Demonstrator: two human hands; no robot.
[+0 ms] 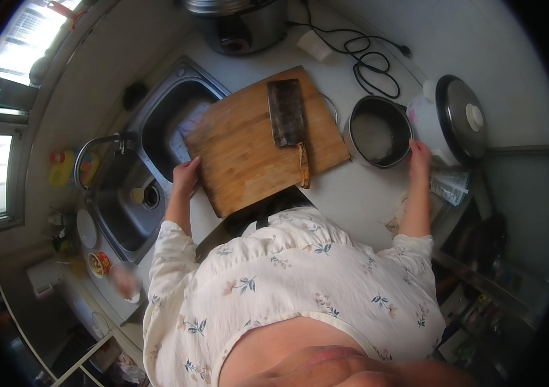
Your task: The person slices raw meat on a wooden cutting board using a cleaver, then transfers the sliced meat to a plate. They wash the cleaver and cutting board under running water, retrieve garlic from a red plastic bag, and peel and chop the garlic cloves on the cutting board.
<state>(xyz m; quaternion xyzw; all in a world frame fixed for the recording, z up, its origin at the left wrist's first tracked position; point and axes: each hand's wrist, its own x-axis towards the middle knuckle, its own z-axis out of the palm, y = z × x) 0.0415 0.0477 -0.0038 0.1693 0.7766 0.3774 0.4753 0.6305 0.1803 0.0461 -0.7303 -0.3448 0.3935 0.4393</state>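
My left hand [186, 177] grips the left edge of a wooden cutting board [236, 130], thumb on top. A cleaver [287, 113] with a dark, stained blade and a worn wooden handle lies flat on the board. The board sits at an angle, its far left corner over the sink. With thumb and fingers, my right hand [419, 158] holds the right rim of a round dark inner pot [356, 151]. Something pale and cloudy covers the pot's bottom; I cannot tell what. The pot stands just right of the board.
A double steel sink [147, 167] with a faucet [91, 142] lies left. A white rice cooker [422, 116] with a dark lid stands right of the pot. Behind are a large cooker [243, 29], a white cup [314, 46] and a black power cord [361, 58]. A red bowl [99, 264] stands lower left.
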